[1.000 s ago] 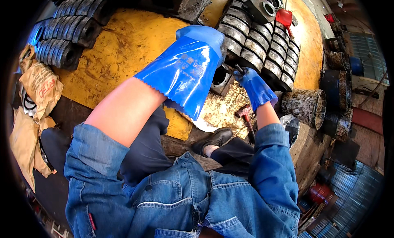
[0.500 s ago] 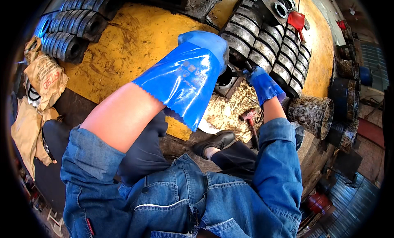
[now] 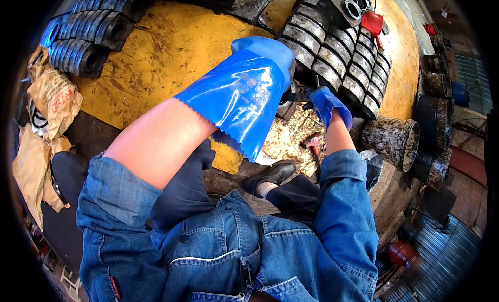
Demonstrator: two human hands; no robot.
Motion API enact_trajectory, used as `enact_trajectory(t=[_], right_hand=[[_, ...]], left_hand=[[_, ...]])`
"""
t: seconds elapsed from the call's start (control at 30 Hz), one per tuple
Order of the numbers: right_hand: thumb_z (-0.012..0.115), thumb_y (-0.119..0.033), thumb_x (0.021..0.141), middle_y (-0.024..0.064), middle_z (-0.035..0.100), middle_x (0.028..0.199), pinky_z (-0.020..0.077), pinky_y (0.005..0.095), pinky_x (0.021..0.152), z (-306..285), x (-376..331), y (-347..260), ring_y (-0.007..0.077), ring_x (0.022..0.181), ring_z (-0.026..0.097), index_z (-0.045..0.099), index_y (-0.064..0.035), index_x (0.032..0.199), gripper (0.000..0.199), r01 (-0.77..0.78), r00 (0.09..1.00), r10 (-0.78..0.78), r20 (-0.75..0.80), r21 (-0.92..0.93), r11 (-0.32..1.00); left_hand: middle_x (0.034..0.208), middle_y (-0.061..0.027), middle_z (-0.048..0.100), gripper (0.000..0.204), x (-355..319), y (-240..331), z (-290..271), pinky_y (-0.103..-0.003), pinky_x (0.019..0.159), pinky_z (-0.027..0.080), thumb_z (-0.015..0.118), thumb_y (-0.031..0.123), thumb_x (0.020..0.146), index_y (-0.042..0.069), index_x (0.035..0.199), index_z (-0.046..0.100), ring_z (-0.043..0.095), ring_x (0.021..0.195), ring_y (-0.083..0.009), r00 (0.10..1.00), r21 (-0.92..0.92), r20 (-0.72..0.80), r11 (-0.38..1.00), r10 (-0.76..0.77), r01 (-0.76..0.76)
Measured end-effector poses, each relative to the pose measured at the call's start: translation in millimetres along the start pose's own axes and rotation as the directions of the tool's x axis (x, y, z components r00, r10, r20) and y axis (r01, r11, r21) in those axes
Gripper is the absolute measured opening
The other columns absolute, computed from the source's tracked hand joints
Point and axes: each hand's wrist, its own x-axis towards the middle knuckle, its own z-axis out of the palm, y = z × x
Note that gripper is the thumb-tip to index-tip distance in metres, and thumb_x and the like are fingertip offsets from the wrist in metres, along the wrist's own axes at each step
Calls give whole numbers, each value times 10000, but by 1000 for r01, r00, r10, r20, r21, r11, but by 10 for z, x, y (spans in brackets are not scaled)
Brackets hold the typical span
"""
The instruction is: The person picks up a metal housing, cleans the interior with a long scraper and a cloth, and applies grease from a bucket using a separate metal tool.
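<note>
Both my hands wear blue rubber gloves. My left hand (image 3: 267,52) is at the near end of the rows of dark metal blocks (image 3: 301,34); its fingers are hidden behind the back of the glove and the wide cuff. My right hand (image 3: 326,101) is closed around a dark metal tool (image 3: 316,82) whose exact kind I cannot make out. One end of it sticks up past the fingers, and a dark bar reaches left toward my left hand. Beneath both hands lies a dark metal part (image 3: 285,110), mostly covered by the left glove.
A red-headed hammer (image 3: 312,142) lies on the stained sheet (image 3: 283,138) near my shoe. Grimy buckets (image 3: 390,140) stand at the right. A red scoop (image 3: 373,23) rests beyond the blocks. More blocks (image 3: 83,55) and brown paper bags (image 3: 54,96) are at the left.
My left hand has shifted slightly right and up, over more of the metal part. My right hand has turned a little and moved slightly left, still holding the dark tool.
</note>
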Motion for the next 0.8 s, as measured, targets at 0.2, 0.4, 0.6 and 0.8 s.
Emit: enact_trajectory(t=[0.2,0.4,0.6,0.8], right_hand=[[586,-247,949,94,644,733,473,350,627,208,128,263,194,646,567,714,-31,1024,262,96,995,-95,-15,136,986],[587,-235,943,95,655,751,463,333,592,176,181,961,185,636,570,713,-55,1002,228,416,890,-410,-200,-8,909],[625,-300,920,72,664,749,442,330,532,-904,-803,2033,176,585,555,697,-92,954,222,236,919,-7,-394,536,810],[663,-364,897,49,672,747,422,326,471,-1339,-1691,3618,167,535,541,682,-130,905,235,271,733,471,-491,845,460]], left_hand=[[593,-91,628,114,-39,-88,-19,-436,434,467,736,239,649,130,675,711,636,549,-273,997,29,63,999,-37,35],[694,-119,668,181,-140,-233,86,-467,538,519,714,296,724,119,759,708,661,651,-334,996,105,-83,994,10,-1],[870,-179,678,307,-181,-61,6,-459,745,535,716,363,773,97,923,697,650,842,-380,968,-105,-244,990,64,-92],[964,-180,690,277,-114,84,12,-464,777,536,673,344,837,111,982,708,650,883,-386,989,5,-136,998,59,-59]])
